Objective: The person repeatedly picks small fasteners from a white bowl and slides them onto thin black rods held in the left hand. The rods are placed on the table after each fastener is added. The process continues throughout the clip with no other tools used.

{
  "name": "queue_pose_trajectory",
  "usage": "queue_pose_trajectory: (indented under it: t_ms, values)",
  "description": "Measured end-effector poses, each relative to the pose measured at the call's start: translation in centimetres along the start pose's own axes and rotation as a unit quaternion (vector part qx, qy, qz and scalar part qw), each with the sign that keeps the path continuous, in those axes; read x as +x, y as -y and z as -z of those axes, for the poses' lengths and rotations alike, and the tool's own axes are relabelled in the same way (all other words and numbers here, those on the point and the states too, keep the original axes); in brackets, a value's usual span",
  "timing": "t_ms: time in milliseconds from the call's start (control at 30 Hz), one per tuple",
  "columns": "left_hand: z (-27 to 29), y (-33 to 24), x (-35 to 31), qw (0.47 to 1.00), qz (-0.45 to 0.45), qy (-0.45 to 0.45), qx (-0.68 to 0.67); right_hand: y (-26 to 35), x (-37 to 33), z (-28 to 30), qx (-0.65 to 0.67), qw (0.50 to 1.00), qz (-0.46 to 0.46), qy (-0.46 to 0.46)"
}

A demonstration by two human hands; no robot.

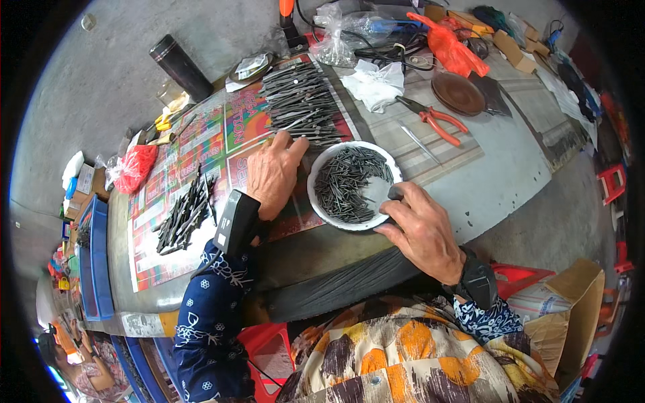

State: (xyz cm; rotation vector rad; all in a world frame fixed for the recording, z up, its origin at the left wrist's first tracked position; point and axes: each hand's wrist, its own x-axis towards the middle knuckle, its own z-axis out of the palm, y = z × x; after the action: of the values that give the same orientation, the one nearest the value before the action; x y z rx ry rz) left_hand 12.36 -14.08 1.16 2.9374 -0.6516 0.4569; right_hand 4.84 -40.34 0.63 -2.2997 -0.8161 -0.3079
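Note:
A white bowl point(312, 195) full of short dark nail-like metal pins point(346, 174) stands in front of me, a bare patch of its bottom showing at the right. My right hand point(426, 232) grips its right rim, thumb outside and fingertips over the edge; something dark covers or sits at one fingertip. Left of the bowl, my left hand point(274, 176) has its fingers curled down at the near end of a long row of thin dark rods point(302, 101). What those fingers hold, if anything, is hidden. A loose pile of dark rods point(185, 213) lies farther left.
Printed colourful sheets point(201, 148) cover the table's left half. Red-handled pliers point(440, 125), a thin pointed tool point(418, 143), a brown dish point(458, 93) and crumpled white tissue point(373, 84) lie at the right. A black cylinder point(181, 67) and red bags point(134, 168) stand along the far-left edge.

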Motion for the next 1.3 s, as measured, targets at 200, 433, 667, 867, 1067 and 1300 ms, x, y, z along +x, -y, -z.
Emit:
queue_pose_trajectory:
  t_ms: [200,433,667,867,1067,1300]
  values:
    - [-0.6,-0.1,0.6,0.998,0.006,-0.056,-0.009,-0.1,0.3,0.6,0.019,1.000,-0.009,0.003]
    - [1.8,-1.1,-2.3,0.990,0.048,-0.078,-0.108,-0.6,1.7,0.6,-0.017,0.999,0.046,-0.014]
    - [4.6,-1.6,-7.1,0.984,0.102,-0.085,-0.121,-1.1,3.0,-1.0,-0.054,0.996,0.065,-0.014]
    - [6.2,-0.8,-11.2,0.976,0.177,-0.083,-0.101,-1.2,3.9,-1.4,-0.116,0.987,0.110,-0.006]
    - [6.7,2.1,-14.9,0.964,0.240,-0.110,-0.041,-1.6,4.6,-0.6,-0.120,0.977,0.164,0.058]
    - [5.4,4.9,-15.3,0.961,0.239,-0.134,0.024,-3.0,5.0,-0.7,-0.043,0.966,0.253,0.009]
